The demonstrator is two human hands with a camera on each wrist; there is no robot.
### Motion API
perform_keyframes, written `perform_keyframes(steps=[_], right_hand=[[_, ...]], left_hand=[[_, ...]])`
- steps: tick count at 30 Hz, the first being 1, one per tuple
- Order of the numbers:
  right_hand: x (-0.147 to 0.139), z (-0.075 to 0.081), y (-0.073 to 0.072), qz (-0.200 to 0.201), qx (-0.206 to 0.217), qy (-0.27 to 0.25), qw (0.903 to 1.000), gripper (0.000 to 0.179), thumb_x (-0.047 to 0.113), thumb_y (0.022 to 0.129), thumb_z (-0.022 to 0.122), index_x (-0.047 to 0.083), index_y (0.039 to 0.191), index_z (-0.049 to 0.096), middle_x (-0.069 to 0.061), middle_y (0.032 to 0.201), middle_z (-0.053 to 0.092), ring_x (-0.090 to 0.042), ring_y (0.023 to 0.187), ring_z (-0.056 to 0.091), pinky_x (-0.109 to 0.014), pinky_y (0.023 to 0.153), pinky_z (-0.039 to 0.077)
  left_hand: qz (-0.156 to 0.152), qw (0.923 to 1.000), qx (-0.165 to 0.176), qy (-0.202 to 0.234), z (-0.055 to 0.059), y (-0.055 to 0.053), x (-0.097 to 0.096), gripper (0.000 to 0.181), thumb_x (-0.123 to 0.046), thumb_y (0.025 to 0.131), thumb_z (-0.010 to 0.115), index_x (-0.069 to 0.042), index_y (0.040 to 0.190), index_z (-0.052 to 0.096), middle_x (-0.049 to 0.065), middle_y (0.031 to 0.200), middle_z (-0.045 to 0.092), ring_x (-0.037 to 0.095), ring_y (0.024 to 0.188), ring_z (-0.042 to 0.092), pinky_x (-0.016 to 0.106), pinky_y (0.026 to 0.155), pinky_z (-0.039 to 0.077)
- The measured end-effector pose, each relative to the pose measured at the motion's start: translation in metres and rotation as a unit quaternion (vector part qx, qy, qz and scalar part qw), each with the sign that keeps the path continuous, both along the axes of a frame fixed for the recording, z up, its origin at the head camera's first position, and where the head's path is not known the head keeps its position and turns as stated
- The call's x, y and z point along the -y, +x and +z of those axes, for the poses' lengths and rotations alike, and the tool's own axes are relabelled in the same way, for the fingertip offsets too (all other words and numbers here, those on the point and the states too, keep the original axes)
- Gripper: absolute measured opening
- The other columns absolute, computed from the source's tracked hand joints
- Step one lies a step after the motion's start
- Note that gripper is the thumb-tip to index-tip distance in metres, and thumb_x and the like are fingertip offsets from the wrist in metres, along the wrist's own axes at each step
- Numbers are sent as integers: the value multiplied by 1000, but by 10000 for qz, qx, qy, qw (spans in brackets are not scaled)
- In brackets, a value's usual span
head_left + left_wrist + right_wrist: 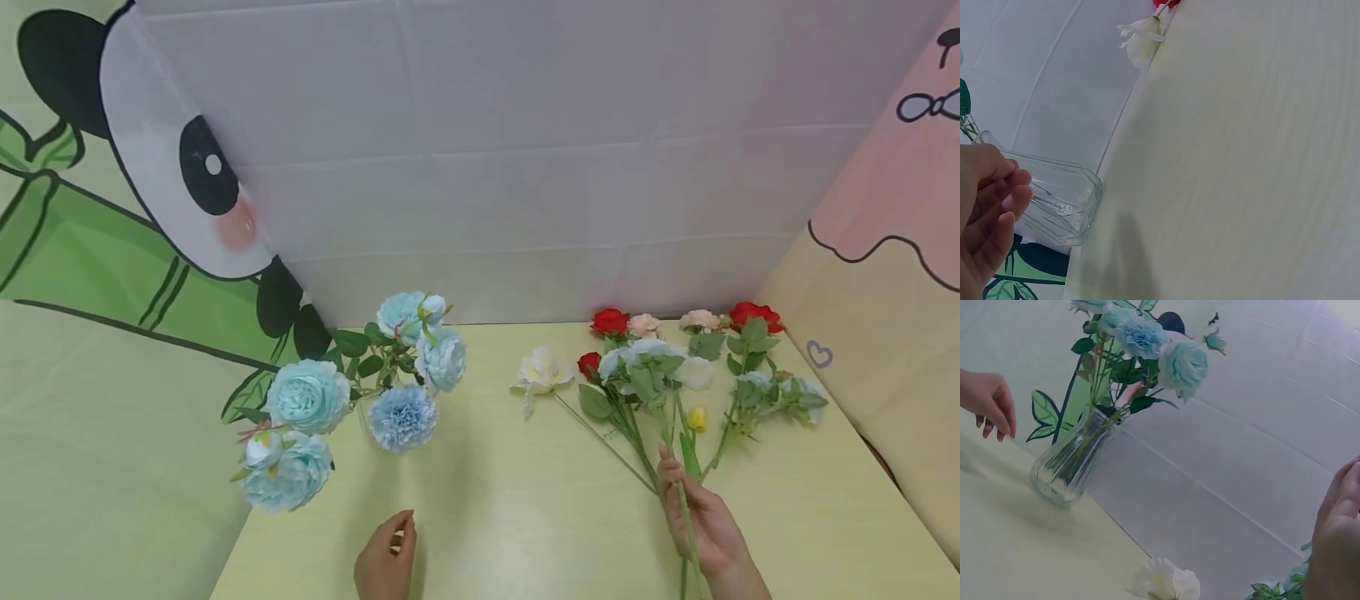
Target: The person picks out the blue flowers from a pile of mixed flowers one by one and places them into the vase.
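My right hand (pixel 705 525) grips the green stem of a pale blue artificial flower (pixel 637 358), whose head is raised over the other flowers. In the right wrist view, only part of that hand (pixel 1338 544) shows at the right edge. My left hand (pixel 385 560) has loosely curled fingers and holds nothing. Near it stands a clear glass vase (pixel 1072 462) with several blue flowers (pixel 307 396) in it. In the left wrist view, the fingers overlap the vase (pixel 1063 194).
On the right of the table (pixel 480 533) lie a white flower (pixel 543 371), red roses (pixel 753 317), a yellow tulip (pixel 697 418) and a pale blue spray (pixel 787 396). Printed cloth (pixel 525 208) hangs behind and at both sides.
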State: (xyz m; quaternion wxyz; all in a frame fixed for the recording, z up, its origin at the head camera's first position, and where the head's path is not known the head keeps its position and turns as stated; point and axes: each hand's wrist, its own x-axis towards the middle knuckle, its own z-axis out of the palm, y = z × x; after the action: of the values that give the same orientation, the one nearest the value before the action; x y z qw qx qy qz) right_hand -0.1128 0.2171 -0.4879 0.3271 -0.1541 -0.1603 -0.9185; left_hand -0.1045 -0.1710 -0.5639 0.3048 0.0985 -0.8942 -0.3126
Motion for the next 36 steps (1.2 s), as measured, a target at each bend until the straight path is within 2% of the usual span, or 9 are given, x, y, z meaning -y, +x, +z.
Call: perform_keyframes(steps=[4,7,11,16,22,27,28,30,36], right_hand=[[12,6,3,-467,-514,872,9938,41,10,102,18,-1,135,40,-14,123,53,-19,114,54,-14,102,35],[16,11,6,-1248,-962,2115,9646,45,5,101,13,1,131,47,-10,121,58,-15,111,57,-14,97,41],[16,16,13,-2436,-1028,3800,8864,44,-3,99,23,8,121,60,-1,118,63,-10,103,62,-15,88,47],[12,19,18,-3443,-331,5479,7617,35,-4,93,45,18,108,68,7,109,68,-7,91,67,-15,77,51],[10,21,19,-3786,44,6569,6521,30,0,89,55,22,103,69,11,101,70,-7,84,68,-16,71,53],[18,23,21,-3792,-43,7426,5521,23,7,86,62,11,108,67,12,92,71,-5,80,68,-20,70,54],[20,23,21,-3836,-130,7492,5398,24,6,85,62,7,110,65,11,92,71,-6,79,68,-21,70,55],[24,23,21,-3925,-303,7539,5259,26,5,85,63,3,110,64,9,89,71,-6,78,68,-22,70,55],[32,22,21,-4313,-819,7361,5152,30,0,84,62,-2,113,61,10,92,71,-6,78,68,-21,69,55]], left_hand=[[-25,10000,51,-3,4,0,-1,14,-4,74,72,-13,84,72,-5,70,68,-6,54,50,8,48,38],[-90,9999,101,10,6,-1,-1,13,-4,75,71,-12,85,71,-4,71,68,-6,55,51,8,48,38],[-95,9999,89,73,5,-1,-4,13,-2,74,71,-11,84,71,-4,70,67,-6,54,49,9,47,38],[-100,9999,-22,24,0,-1,-5,14,-2,73,73,-12,83,72,-5,68,67,-6,53,48,8,47,38],[-236,9997,-88,3,3,-5,-6,15,-1,74,71,-12,84,71,-4,70,67,-6,54,50,7,48,37],[-477,9982,-376,15,11,-13,-10,15,-1,73,72,-11,84,72,-4,71,68,-4,55,53,8,48,39],[-522,9978,-399,30,13,-15,-11,14,-2,74,72,-12,84,72,-3,71,68,-4,55,53,8,48,40],[-616,9970,-450,93,16,-19,-14,13,-4,75,72,-12,85,72,-1,73,69,-3,56,54,7,49,40],[-903,9923,-810,257,26,-29,-24,16,-2,73,73,-12,85,72,1,73,70,-1,55,56,8,48,42]])
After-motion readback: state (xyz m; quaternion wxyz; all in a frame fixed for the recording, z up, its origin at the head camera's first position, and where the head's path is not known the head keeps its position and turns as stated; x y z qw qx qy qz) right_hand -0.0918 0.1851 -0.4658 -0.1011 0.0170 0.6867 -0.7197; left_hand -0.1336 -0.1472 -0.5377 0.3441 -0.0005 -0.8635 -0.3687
